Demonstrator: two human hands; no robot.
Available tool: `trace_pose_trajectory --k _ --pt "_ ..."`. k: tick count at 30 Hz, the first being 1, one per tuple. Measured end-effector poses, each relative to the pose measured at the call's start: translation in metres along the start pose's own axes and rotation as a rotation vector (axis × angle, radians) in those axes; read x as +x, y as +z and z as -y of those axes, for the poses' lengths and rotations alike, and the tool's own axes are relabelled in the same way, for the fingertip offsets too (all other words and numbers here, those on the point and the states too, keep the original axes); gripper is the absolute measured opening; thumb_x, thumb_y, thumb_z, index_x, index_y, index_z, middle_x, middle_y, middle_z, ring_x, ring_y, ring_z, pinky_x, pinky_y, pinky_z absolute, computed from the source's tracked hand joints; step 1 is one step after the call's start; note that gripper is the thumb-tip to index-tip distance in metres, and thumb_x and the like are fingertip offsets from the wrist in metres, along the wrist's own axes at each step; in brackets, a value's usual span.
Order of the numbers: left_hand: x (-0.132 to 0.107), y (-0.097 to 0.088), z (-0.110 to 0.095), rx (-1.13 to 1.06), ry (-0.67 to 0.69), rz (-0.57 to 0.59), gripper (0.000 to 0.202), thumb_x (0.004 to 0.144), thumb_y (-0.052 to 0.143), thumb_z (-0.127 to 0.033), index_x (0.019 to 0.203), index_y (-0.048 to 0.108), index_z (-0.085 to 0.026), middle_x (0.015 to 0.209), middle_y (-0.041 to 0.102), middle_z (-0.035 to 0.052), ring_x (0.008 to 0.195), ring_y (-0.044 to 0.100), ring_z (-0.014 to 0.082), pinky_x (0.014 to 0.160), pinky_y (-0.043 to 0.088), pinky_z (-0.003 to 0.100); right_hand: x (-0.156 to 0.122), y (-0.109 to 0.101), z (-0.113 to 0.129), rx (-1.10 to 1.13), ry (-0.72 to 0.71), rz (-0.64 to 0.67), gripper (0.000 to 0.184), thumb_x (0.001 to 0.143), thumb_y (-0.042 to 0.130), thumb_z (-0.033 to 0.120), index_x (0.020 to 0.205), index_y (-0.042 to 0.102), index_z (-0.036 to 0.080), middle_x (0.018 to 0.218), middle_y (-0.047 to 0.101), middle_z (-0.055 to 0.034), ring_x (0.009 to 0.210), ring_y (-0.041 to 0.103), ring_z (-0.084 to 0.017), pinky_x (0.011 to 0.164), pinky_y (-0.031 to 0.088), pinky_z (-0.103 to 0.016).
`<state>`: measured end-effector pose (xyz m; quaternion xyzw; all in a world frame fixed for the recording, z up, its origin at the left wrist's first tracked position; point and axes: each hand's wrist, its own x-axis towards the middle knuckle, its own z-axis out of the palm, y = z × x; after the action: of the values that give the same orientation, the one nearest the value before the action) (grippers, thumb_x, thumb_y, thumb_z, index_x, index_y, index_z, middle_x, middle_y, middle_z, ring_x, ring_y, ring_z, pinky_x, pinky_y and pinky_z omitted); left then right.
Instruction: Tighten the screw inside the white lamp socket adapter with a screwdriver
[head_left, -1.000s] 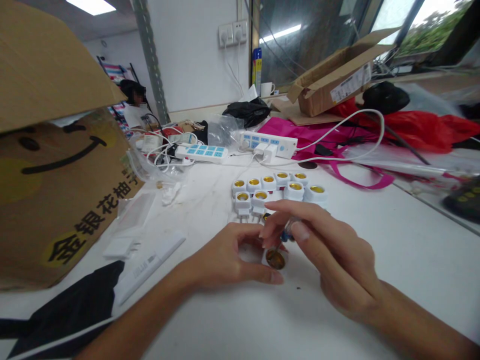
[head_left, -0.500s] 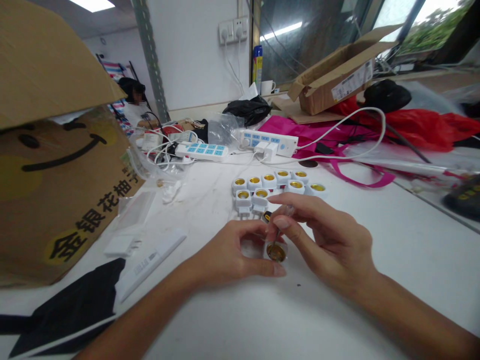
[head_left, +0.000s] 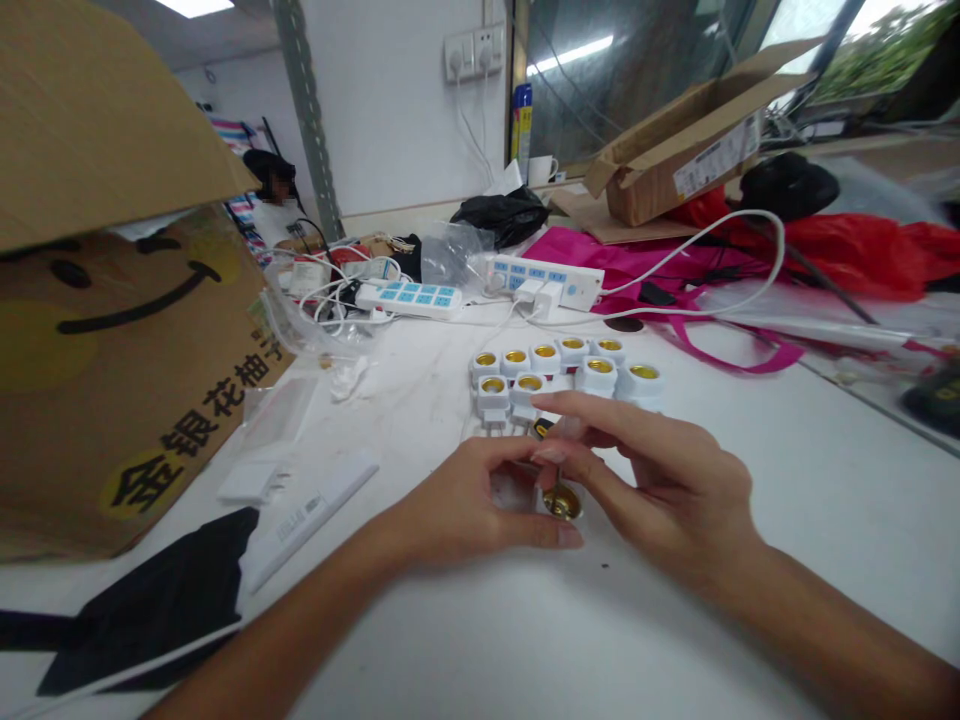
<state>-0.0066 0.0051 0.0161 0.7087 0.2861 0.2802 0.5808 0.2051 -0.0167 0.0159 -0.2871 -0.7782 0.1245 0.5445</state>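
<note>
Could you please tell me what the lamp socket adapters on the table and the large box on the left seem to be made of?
The lamp socket adapters look like smooth, glossy white plastic, with shiny yellow metal, possibly brass, inside each socket. The box looks like matt brown cardboard, judging by its dull fibrous surface and printed side.

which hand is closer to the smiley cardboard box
Left. The left hand sits apart from the smiley cardboard box; the right hand lies farther away, past the left hand.
</note>
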Motion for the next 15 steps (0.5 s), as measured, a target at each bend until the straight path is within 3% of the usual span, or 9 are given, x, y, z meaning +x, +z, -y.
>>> trace_pose_trajectory --k 10,15 --pt "-0.0022 -0.0002 -0.0049 0.000 -0.015 0.003 0.038 0.080 0.100 -0.039 0.094 0.070 -0.020 0.098 0.068 -0.0020 0.095 0.060 0.0159 0.089 0.045 0.031 -0.0029 0.0014 0.0031 0.019 0.051 -0.114 0.050 0.104 0.078 0.011 0.144 0.077 0.041 0.117 0.087 0.0007 0.085 0.081 -0.017 0.079 0.068 -0.030" --pt "-0.0024 -0.0025 -0.0051 -0.001 -0.023 0.028 0.047 0.079 0.100 -0.041 0.087 0.059 -0.021 0.096 0.065 -0.0018 0.092 0.058 0.0160 0.084 0.045 0.031 -0.0027 0.0040 0.0023 0.055 0.063 -0.087 0.050 0.105 0.077 0.009 0.145 0.075 0.039 0.110 0.087 0.0019 0.082 0.083 -0.015 0.079 0.068 -0.026"
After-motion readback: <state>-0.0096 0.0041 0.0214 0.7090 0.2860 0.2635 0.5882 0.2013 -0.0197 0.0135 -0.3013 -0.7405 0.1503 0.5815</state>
